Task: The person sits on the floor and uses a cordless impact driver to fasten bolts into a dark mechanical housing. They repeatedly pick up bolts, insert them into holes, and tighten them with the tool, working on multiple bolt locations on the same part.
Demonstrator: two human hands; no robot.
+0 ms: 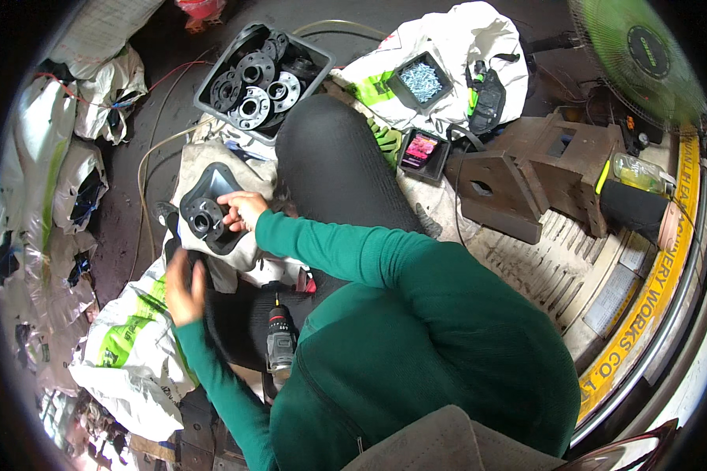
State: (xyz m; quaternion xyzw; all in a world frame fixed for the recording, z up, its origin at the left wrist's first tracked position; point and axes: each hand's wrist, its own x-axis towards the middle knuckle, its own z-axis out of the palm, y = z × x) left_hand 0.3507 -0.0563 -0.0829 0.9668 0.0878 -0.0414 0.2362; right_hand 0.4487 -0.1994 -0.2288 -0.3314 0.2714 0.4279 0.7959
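Observation:
A black round flange (pixel 205 222) with a raised centre hub sits in a dark, roughly diamond-shaped part (pixel 221 179) with a grey inner face. That part rests on a pale cloth (pixel 258 174) in front of my legs. My right hand (pixel 243 212) is at the flange's right edge, fingers bent in a pinch; whatever they hold is too small to make out. Just below the part, my left hand (pixel 184 289) is held up with fingers apart and nothing in it. A grey cordless drill (pixel 280 345) lies by my lap, its bit pointing away from me.
Several black flanges fill a grey bin (pixel 204 93) at the back. A black tray of screws (pixel 423 80) sits on a white sack (pixel 479 35). Nearby are a phone (pixel 419 151), a green glove (pixel 385 141), a rusty steel block (pixel 518 177) and a fan (pixel 644 59). Sacks line the left.

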